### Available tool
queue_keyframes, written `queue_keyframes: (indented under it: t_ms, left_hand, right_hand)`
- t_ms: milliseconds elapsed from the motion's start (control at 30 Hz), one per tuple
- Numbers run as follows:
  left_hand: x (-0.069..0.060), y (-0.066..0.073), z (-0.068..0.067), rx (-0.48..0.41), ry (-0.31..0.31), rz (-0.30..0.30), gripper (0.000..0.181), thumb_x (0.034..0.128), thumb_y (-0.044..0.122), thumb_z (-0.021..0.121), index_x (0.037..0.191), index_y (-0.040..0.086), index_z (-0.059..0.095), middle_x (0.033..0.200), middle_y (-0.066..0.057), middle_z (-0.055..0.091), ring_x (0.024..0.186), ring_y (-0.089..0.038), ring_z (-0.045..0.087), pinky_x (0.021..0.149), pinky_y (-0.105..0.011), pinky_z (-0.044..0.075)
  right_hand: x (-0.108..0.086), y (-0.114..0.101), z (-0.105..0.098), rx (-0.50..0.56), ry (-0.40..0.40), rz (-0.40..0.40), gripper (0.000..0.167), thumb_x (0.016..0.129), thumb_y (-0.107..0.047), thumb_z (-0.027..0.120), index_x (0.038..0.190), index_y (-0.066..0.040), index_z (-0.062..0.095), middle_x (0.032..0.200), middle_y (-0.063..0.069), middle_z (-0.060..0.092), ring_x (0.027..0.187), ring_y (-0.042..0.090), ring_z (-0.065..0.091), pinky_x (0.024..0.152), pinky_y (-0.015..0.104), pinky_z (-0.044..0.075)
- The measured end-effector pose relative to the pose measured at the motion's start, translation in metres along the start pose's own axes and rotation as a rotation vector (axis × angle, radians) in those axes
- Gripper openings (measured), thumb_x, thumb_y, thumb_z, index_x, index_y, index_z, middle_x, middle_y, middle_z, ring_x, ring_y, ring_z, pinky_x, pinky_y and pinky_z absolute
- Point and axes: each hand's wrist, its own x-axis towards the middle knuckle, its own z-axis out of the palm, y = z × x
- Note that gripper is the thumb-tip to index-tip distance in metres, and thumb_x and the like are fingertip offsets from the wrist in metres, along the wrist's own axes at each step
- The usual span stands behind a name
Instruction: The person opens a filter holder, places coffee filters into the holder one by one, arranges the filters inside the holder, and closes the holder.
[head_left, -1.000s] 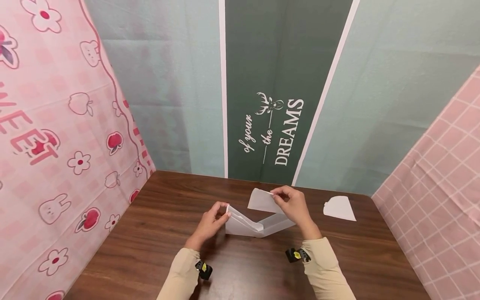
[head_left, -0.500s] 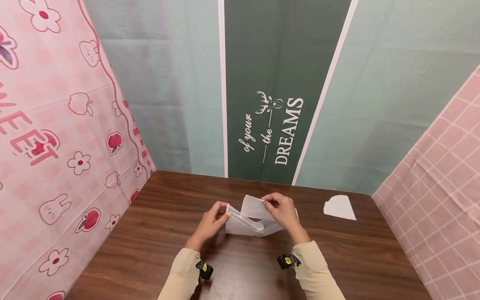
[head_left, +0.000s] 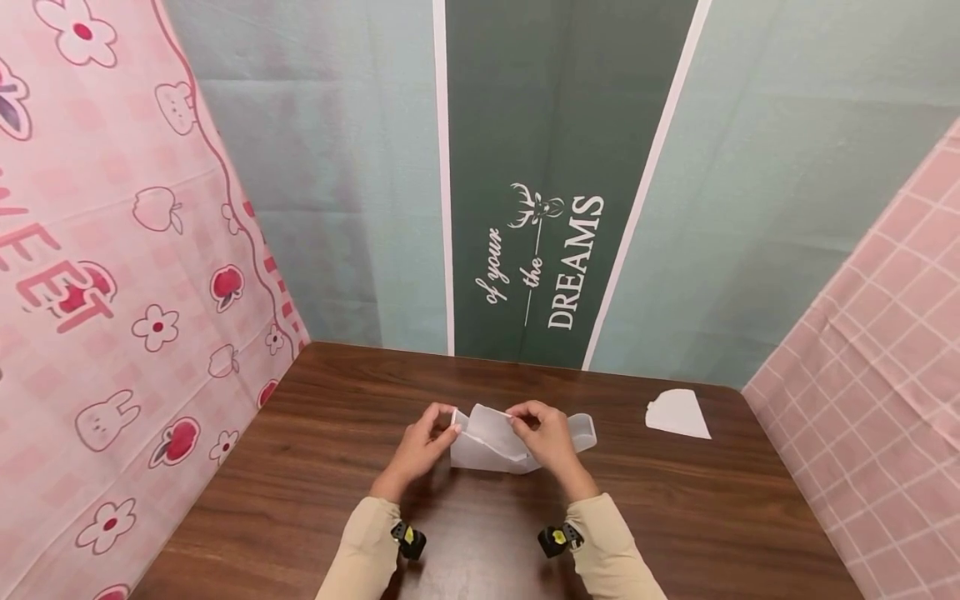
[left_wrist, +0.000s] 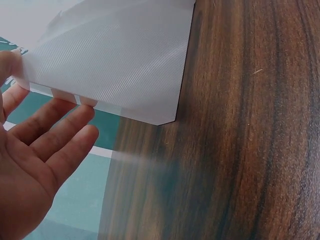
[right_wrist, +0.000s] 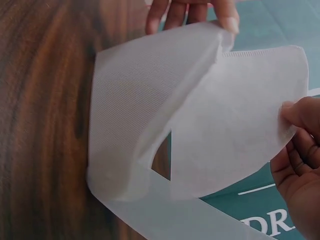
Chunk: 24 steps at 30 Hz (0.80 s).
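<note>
At mid-table, toward the far edge of the dark wood tabletop [head_left: 720,517], we have a translucent white holder [head_left: 480,454], long axis roughly L to R, its high end on our L & a low rounded end on our R, w/ a slanting cut edge btwn. From the R wrist cam we see a fine ribbed texture on the high wall.

The L hand [head_left: 420,442] grips the holder's high end: thumb & forefinger pinched at the top corner, the other fingers loosely spread, approx. half-bent, a couple of tips against the wall's edge. The R hand [head_left: 550,437] pinches a thin white sheet [head_left: 491,425] by its edge, thumb one side, fingers curled behind. We see the sheet tilted over the holder, pt. of it behind the near wall; can't tell how far down inside it goes.

Well apart on the R, a 2nd white piece [head_left: 678,414] lies flat on the tabletop, one edge uneven. Behind, we've a dk. green panel [head_left: 570,108] reading "of your", "the", "DREAMS", w/ a deer-head motif; pink printed cloth [head_left: 112,358] hangs L, pink grid cloth [head_left: 885,350] R.
</note>
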Motion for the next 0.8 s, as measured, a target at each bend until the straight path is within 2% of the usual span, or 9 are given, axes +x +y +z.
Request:
queue_keyframes:
  t_ms: [233,300,367,567,800]
  left_hand:
    - [-0.006,0.038,-0.008,-0.011,-0.030,0.007,0.024,0.0925,0.008,0.057,0.114,-0.001,0.051,0.103,-0.018,0.063,0.089,-0.029,0.062,0.072,-0.036,0.050]
    - [-0.006,0.040,-0.008,-0.006,-0.029,-0.001,0.024,0.0924,0.007,0.057,0.114,-0.001,0.051,0.104,-0.018,0.062,0.090,-0.030,0.061,0.074,-0.037,0.050]
    - [-0.005,0.034,-0.006,-0.004,-0.020,-0.007,0.024,0.0922,0.007,0.057,0.114,0.000,0.051,0.103,-0.018,0.062,0.090,-0.030,0.061,0.074,-0.039,0.050]
    - [0.001,0.000,0.002,0.002,0.005,0.001,0.025,0.0923,0.013,0.059,0.115,0.006,0.052,0.104,-0.014,0.063,0.089,-0.028,0.062,0.073,-0.041,0.050]
    - [0.001,-0.008,0.000,-0.009,-0.008,-0.016,0.024,0.0924,0.025,0.060,0.114,0.015,0.052,0.105,-0.007,0.063,0.089,-0.020,0.061,0.074,-0.035,0.050]
  right_hand:
    - [-0.004,0.006,0.009,-0.010,-0.016,0.024,0.014,0.077,0.004,0.072,0.081,-0.010,0.070,0.076,-0.003,0.064,0.065,0.011,0.055,0.058,0.024,0.048]
    - [-0.004,0.007,0.011,-0.006,-0.015,0.024,0.014,0.077,0.004,0.072,0.081,-0.009,0.070,0.076,-0.002,0.065,0.066,0.011,0.055,0.058,0.025,0.048]
    - [-0.004,0.008,0.013,0.003,-0.012,0.030,0.013,0.077,0.004,0.072,0.080,-0.009,0.070,0.075,-0.002,0.065,0.066,0.012,0.056,0.058,0.025,0.048]
    - [-0.004,0.013,0.023,0.002,-0.011,0.034,0.012,0.077,0.002,0.072,0.080,-0.009,0.070,0.074,-0.003,0.065,0.066,0.012,0.055,0.059,0.025,0.047]
    - [-0.008,0.013,0.033,-0.013,-0.037,0.050,0.011,0.077,0.001,0.072,0.079,-0.009,0.070,0.072,-0.004,0.064,0.063,0.010,0.054,0.057,0.024,0.046]
